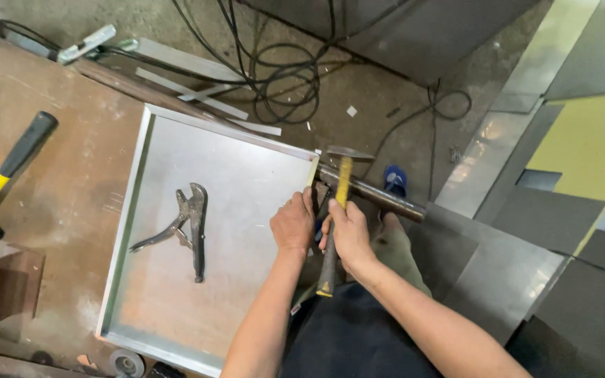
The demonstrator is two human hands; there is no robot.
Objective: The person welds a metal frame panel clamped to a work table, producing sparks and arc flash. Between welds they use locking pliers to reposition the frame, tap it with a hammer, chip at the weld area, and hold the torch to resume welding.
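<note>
Right hand [350, 234] closed round hammer [337, 217] handle mid-shaft, head just beyond fingertips at sheet-metal tray [176, 308] corner. Left hand [293, 225] curled, pressing tray's near rim beside corner. Judgement: keep bracing fingers clear of head; short square taps.

Metal workshop. Evidence: scarred brown workbench [57, 175] left of the gripping hands; locking pliers [183, 227] lying in a sheet-metal tray [246, 168] beside the grip; welding cables [281, 77] coiled on the concrete floor beyond; cut metal sheets [498, 259] stacked to the right.
</note>
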